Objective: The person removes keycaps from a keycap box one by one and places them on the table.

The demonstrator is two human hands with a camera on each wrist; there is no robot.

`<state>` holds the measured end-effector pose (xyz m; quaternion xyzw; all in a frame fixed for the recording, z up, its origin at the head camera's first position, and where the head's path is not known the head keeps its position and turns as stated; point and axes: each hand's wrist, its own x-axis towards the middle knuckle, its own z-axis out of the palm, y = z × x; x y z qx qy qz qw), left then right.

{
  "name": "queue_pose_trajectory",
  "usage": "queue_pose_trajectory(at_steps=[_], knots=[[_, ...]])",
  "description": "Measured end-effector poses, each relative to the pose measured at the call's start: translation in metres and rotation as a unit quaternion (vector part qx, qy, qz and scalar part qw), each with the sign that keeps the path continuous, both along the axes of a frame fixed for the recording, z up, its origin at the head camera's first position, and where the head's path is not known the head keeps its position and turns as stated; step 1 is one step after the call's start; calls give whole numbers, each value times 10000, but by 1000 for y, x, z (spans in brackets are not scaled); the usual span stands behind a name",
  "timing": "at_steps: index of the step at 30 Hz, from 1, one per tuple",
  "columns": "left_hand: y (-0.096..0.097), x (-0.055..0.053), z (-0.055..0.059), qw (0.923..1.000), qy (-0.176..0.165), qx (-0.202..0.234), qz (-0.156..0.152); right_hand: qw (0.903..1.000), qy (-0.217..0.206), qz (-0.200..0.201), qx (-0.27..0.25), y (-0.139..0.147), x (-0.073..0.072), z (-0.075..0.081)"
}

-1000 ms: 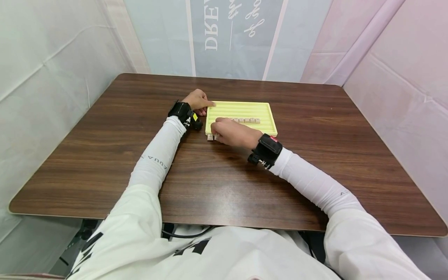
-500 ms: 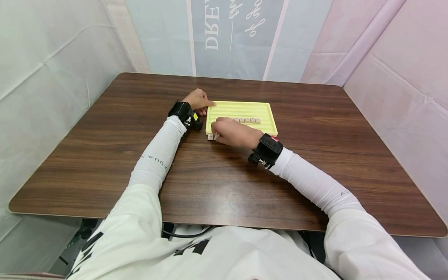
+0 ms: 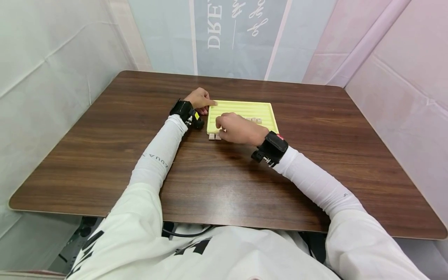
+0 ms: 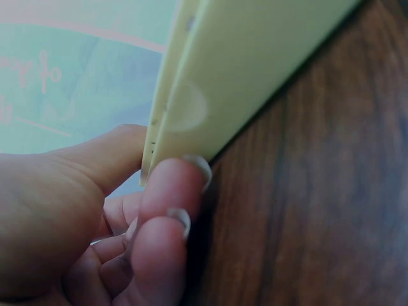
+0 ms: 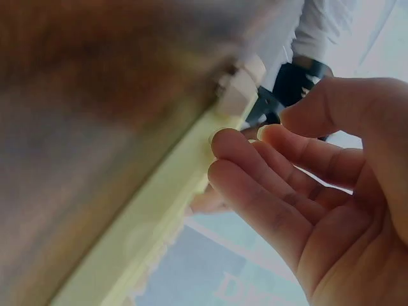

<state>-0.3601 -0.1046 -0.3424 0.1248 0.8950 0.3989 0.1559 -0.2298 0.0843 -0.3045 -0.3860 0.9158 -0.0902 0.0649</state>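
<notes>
Since the earlier frame, the right hand (image 3: 241, 128) has been shifted slightly toward two o'clock, and more of the row of pale blocks (image 3: 254, 120) is now hidden by it. Nearest, at six o'clock, a white garment (image 3: 245, 252) is seen, its sleeves stretched over the brown tabletop (image 3: 224, 186). With the yellow tray (image 3: 241, 106) taken as the dial, two loose pale blocks (image 3: 212, 137) are found at eight o'clock, just by its near edge; whether it is touched by them cannot be told. Over the tray's six o'clock side the right hand is held with fingers loosely bent and parted, nothing being seen between them. The tray itself is set on the tabletop's twelve o'clock half. At ten o'clock its corner is pinched by the left hand (image 3: 199, 99), thumb on the rim, fingers against the outer wall. Farthest, at twelve, a pale blue backdrop (image 3: 238, 58) is hung.
</notes>
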Motion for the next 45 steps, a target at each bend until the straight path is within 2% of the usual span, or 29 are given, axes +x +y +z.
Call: queue_pose_trajectory(at_steps=[10, 20, 27, 35, 45], knots=[[1, 2, 0, 10000, -30, 2, 7, 9996, 208, -174, -76, 18, -4, 23], [1, 2, 1, 10000, -77, -9, 49, 9992, 283, -271, 38, 26, -1, 35], [2, 0, 1, 9999, -157, -62, 29, 9980, 286, -513, 239, 32, 2, 44], [2, 0, 0, 10000, -29, -94, -9, 9964, 353, -723, 266, 44, 2, 62], [1, 1, 0, 10000, -52, 2, 1, 9942, 73, -1001, 389, 64, 5, 85]])
